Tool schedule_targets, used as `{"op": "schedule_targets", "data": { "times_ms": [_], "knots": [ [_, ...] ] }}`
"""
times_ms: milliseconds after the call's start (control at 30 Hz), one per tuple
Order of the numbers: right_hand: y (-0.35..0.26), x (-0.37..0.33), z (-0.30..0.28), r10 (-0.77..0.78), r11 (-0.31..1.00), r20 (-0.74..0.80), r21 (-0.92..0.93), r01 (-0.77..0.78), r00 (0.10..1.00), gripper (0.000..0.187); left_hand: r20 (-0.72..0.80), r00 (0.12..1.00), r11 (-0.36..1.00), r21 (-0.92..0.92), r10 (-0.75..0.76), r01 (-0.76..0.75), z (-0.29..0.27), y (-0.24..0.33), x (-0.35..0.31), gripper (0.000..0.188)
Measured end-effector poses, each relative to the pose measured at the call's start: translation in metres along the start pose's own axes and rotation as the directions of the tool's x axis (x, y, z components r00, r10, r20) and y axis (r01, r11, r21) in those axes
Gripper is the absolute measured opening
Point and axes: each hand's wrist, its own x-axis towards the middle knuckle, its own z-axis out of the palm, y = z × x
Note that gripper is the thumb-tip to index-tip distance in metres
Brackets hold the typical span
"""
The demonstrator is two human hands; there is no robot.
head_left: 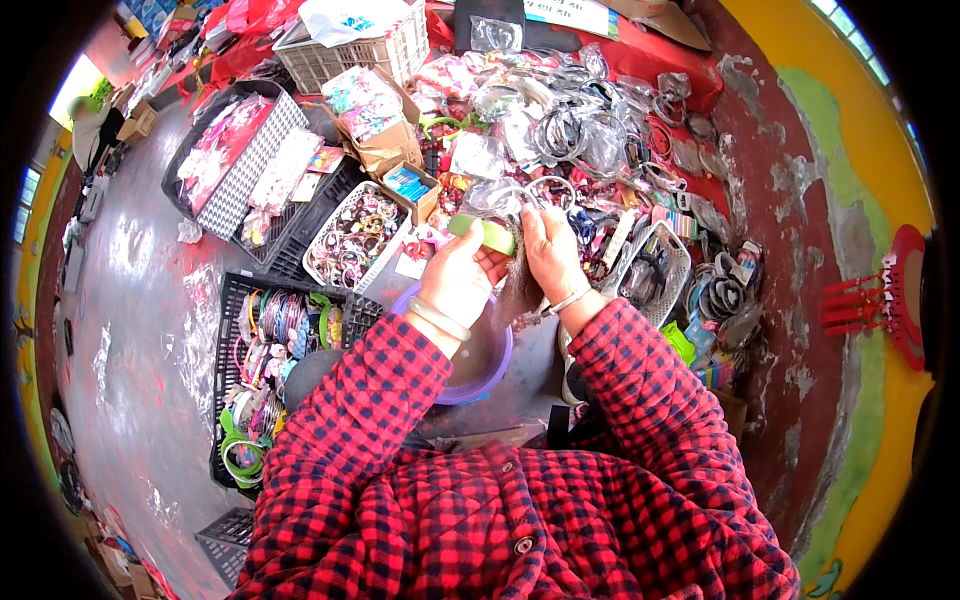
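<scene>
Over a purple-rimmed basin (488, 388) my two hands are close together. My left hand (458, 278) is closed on a wide, light green curved piece (484, 232), perhaps a headband; its exact kind is unclear. A brownish-grey cloth (518, 290) hangs between the hands, and the fingers of my right hand (552, 258) are pinched on its upper part. Beyond the fingertips lies a heap of bagged hair accessories (575, 135). My palms and fingers partly cover the green piece and the cloth.
Left of the basin stands a black crate (232, 335) of headbands. Farther off are a white basket (318, 255) of hair ties, a small box (425, 200) with blue packs, and a patterned bin (245, 170). A white basket (672, 290) sits to the right.
</scene>
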Motion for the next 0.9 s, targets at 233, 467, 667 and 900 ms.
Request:
{"op": "schedule_targets", "data": {
  "times_ms": [233, 467, 667, 900],
  "knots": [
    [0.042, 0.042, -0.048, 0.543, 0.281, 0.248, 0.847, -0.452, 0.803, 0.029, 0.046, 0.998, 0.992, -0.124, 0.031, -0.025, 0.011, 0.026, 0.004, 0.025],
    [0.021, 0.021, -0.035, 0.02, 0.925, 0.042, 0.378, -0.034, 0.999, 0.034, -0.006, 0.999, 0.996, -0.087, 0.036, -0.036, 0.004, 0.026, 0.009, 0.026],
    [-0.013, -0.012, -0.002, -0.166, 0.986, 0.092, 0.016, 0.165, 0.982, 0.03, -0.074, 0.997, 0.998, -0.051, 0.019, -0.023, -0.002, 0.019, 0.004, 0.021],
    [-0.006, -0.002, -0.009, -0.362, 0.923, 0.078, -0.108, 0.368, 0.929, 0.031, -0.008, 0.999, 0.995, -0.094, 0.039, -0.039, 0.007, 0.037, 0.0, 0.022]
  ]
}}
